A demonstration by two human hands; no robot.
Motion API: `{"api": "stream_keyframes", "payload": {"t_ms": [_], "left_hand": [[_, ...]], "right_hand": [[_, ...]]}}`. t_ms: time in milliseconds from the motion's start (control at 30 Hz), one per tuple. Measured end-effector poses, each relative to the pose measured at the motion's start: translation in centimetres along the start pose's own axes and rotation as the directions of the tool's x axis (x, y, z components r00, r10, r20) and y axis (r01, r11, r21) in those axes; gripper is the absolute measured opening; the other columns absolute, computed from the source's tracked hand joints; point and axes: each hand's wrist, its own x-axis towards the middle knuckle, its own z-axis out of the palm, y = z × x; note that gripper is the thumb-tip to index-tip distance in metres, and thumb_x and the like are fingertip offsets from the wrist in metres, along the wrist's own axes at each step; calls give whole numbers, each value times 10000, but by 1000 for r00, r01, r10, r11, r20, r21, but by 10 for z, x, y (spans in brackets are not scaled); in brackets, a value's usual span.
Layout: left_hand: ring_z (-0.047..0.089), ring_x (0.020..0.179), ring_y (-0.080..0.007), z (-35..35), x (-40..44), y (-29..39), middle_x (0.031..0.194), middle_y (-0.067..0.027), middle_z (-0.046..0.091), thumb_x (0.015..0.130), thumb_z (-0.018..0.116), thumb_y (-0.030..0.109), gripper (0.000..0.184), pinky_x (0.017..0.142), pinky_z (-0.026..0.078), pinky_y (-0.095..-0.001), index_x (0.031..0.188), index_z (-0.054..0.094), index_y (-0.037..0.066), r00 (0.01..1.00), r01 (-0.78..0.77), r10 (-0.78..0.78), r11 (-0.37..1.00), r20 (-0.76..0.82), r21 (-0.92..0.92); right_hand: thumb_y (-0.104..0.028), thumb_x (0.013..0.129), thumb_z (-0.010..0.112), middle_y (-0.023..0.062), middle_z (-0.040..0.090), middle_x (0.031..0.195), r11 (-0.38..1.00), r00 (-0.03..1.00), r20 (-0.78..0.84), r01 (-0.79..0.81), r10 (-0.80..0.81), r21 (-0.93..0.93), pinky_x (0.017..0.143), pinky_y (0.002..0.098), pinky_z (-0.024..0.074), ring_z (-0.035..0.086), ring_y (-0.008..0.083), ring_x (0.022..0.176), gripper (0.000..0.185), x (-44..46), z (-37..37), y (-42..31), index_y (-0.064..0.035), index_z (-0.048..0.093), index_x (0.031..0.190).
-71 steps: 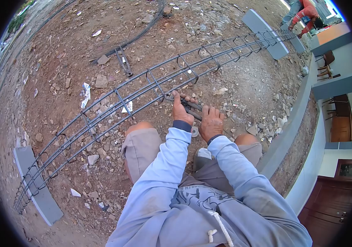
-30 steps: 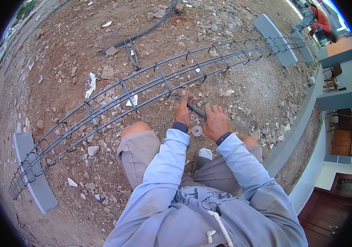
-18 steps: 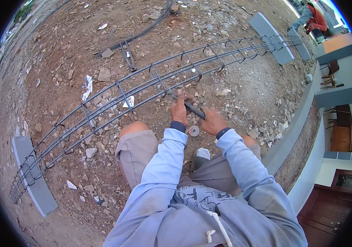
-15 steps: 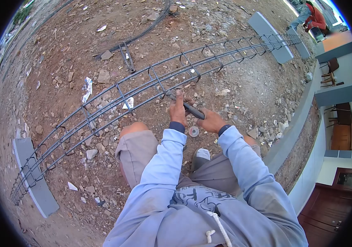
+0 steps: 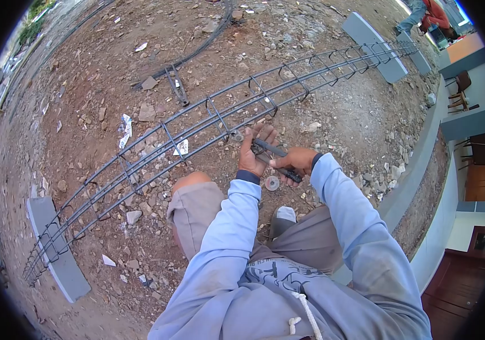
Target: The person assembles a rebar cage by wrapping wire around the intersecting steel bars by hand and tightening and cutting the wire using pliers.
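A long rebar cage (image 5: pixel 169 133) runs diagonally from the lower left to the upper right, resting on grey boards near its ends. My left hand (image 5: pixel 256 148), just below the cage's middle, has its palm turned up and its fingers curled by the head of a dark pair of pliers (image 5: pixel 273 153). The thumb points at the cage's near bar. My right hand (image 5: pixel 297 161) is closed around the pliers' handles, right of my left hand. Whether my left hand grips the tool or something small cannot be made out.
Grey boards (image 5: pixel 58 249) (image 5: pixel 374 47) lie under the cage. Beyond it are a second hand tool (image 5: pixel 176 86) and dark wire (image 5: pixel 197 42). A round clear disc (image 5: pixel 272 183) lies near my shoe. A person in red (image 5: pixel 436 15) bends at the upper right, beside a low wall.
My right hand has turned and moved, and the pliers' handles now show apart. My left palm has opened upward. The view has shifted slightly, and the other person has bent lower.
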Motion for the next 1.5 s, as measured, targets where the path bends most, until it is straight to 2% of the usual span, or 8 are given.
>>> {"api": "stream_keyframes", "payload": {"t_ms": [133,400,800,867,967,1100,1300,1500], "left_hand": [[581,725,-215,-26,18,-3,733,-36,569,887,551,411,319,775,503,-445,890,528,93,993,1,18,987,115,-162],[515,618,-188,3,13,-2,639,-20,495,903,515,433,342,668,488,-420,779,455,120,980,-31,27,999,-200,-17],[545,603,-183,-3,2,1,659,-30,520,887,536,453,348,585,485,-364,837,477,114,930,-7,120,951,-347,309],[577,649,-187,-5,-3,3,693,-33,550,875,549,469,367,599,489,-349,876,504,105,954,-55,148,941,-260,334],[605,723,-200,4,-6,8,753,-40,583,862,577,452,345,627,498,-354,910,526,115,984,-53,77,986,-159,155],[563,649,-179,-16,5,11,672,3,534,868,582,426,298,629,493,-381,867,510,138,999,-30,31,999,-27,35],[517,573,-167,4,9,10,607,16,481,879,568,422,312,603,485,-396,794,461,141,968,-23,43,996,-248,84],[529,541,-186,4,12,6,608,-14,484,878,576,412,325,513,474,-381,781,483,116,897,-41,158,959,-412,279]], "right_hand": [[-411,712,729,169,626,757,620,669,-405,106,-623,-778,607,453,515,643,331,695,552,-2,19,14,48,556,964],[-180,737,580,156,535,1086,521,130,-588,-339,-799,-783,881,446,384,500,313,1078,497,2,82,30,-2,465,1187],[-275,806,603,182,639,748,687,775,-355,136,-522,-713,628,428,520,657,266,710,279,34,40,35,-2,596,859],[-402,845,582,128,629,696,979,995,-83,39,-56,-202,511,357,535,645,225,587,415,20,25,21,11,621,826],[-477,869,532,108,628,678,988,974,211,57,-86,141,488,350,550,634,208,546,493,12,18,25,8,617,872],[-454,818,604,137,630,727,966,977,-147,115,-152,-231,588,397,537,643,287,657,468,1,28,11,6,612,909],[-284,698,658,152,543,1024,491,319,-498,-111,-806,-864,804,422,434,548,306,966,643,-15,82,31,44,435,1204],[-205,758,547,164,550,980,501,371,-556,-241,-744,-831,784,407,447,567,315,912,483,4,95,38,65,460,1149]]}}
